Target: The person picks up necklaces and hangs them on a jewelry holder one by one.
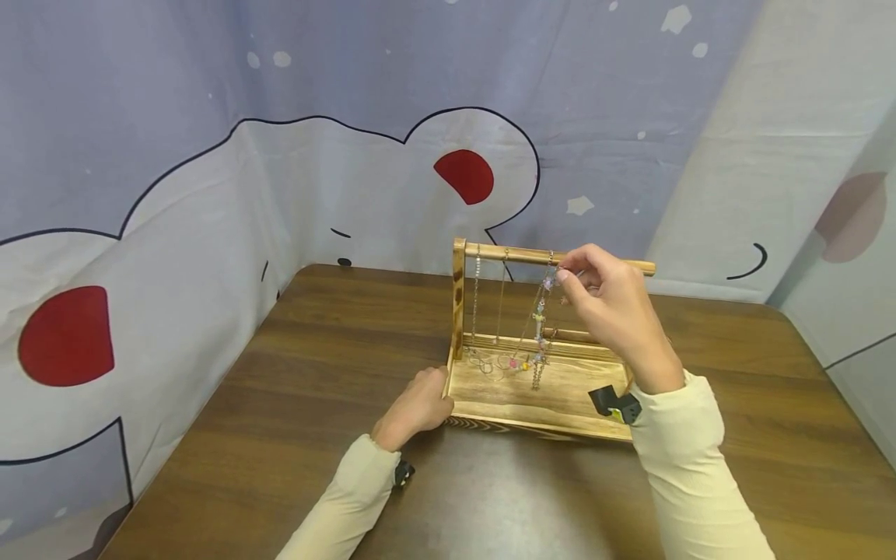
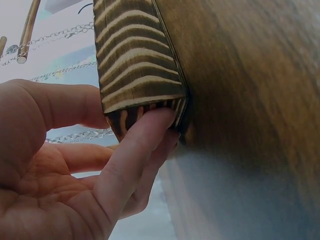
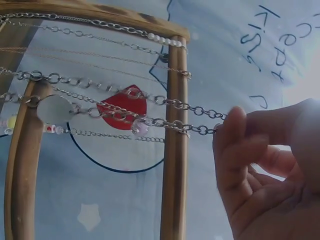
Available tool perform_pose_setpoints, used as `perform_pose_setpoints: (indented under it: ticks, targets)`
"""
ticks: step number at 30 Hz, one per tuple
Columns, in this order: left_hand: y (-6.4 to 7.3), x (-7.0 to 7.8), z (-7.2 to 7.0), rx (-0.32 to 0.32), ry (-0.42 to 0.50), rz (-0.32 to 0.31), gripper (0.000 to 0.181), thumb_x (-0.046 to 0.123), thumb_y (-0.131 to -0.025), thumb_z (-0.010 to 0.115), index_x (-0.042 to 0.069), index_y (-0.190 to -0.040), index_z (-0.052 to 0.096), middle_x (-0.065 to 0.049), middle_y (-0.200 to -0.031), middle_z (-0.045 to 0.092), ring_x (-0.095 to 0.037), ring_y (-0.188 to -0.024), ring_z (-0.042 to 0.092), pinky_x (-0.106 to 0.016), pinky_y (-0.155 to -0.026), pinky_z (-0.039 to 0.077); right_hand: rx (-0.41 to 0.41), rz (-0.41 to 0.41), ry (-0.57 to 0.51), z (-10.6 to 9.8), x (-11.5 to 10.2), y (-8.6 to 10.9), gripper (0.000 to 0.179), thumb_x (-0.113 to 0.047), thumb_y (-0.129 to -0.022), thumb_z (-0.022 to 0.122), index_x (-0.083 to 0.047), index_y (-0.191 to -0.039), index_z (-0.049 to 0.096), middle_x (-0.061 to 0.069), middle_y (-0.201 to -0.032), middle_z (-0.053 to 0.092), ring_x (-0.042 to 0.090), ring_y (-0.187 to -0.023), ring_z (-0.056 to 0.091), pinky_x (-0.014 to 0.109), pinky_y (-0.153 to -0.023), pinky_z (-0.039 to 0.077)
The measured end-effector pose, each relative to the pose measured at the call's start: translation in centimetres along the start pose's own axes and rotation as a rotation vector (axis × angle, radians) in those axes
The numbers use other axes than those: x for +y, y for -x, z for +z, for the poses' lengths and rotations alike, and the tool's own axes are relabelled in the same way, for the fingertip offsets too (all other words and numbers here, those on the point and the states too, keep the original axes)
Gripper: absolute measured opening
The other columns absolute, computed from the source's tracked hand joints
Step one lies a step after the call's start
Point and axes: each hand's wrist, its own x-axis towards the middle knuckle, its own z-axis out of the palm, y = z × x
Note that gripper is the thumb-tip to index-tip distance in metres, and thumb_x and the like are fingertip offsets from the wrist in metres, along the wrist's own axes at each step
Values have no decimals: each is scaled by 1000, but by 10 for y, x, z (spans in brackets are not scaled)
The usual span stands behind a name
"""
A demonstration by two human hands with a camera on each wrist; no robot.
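A wooden jewelry stand (image 1: 458, 303) with a shallow tray (image 1: 504, 398) stands on the table. My left hand (image 1: 418, 403) grips the tray's front left corner; in the left wrist view, fingers lie on both sides of that striped wooden corner (image 2: 137, 55). At the upper bar (image 1: 525, 254), my right hand (image 1: 610, 302) pinches a silver chain necklace (image 3: 200, 110) between thumb and fingertips. The chain runs past the bar in the right wrist view. Beside it hang a colorful beaded necklace (image 1: 539, 316), a thin chain (image 1: 501, 299) and a chain with white pearls (image 1: 477, 268).
A second, lower rod (image 1: 574, 335) crosses behind the tray, partly hidden by my right hand. The brown table (image 1: 336, 334) extends around the stand. Printed curtains (image 1: 350, 187) close off the back and sides.
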Motion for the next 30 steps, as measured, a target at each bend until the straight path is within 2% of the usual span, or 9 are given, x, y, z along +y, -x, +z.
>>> perform_pose_setpoints:
  ticks: [4,11,15,19,30]
  targets:
    - [0,0,0,-4,5,-4,14,0,-73,53,-1,-86,56,-7,-73,50,-19,-65,46,-35,-57,43,-1,-8,-48,4,1,-3,11,-6,-88,56,0,-96,62,11,-81,64,19,-64,65,18,-58,47]
    - [2,0,0,-4,4,-10,11,1,-73,53,0,-84,55,-7,-74,50,-20,-66,47,-35,-58,43,25,-24,-75,10,4,-9,9,-6,-88,56,0,-93,61,9,-77,64,12,-67,65,17,-61,48]
    - [2,0,0,-7,9,-14,13,1,-73,53,-1,-86,55,-7,-75,50,-20,-66,46,-35,-58,42,23,-13,-107,12,7,-11,10,-6,-89,55,2,-94,60,10,-81,65,16,-71,66,17,-62,49]
    - [2,0,0,1,6,-3,13,1,-73,54,-1,-86,56,-8,-76,50,-20,-67,47,-35,-58,43,17,9,-94,12,9,-11,10,-5,-89,55,1,-95,60,10,-80,66,17,-73,67,17,-62,48]
    - [2,3,-3,5,-7,-8,17,1,-72,54,-3,-89,57,-10,-78,52,-21,-69,49,-38,-61,45,33,94,-44,-6,17,-5,11,-6,-88,55,2,-95,59,14,-83,64,2,-65,62,16,-58,48]
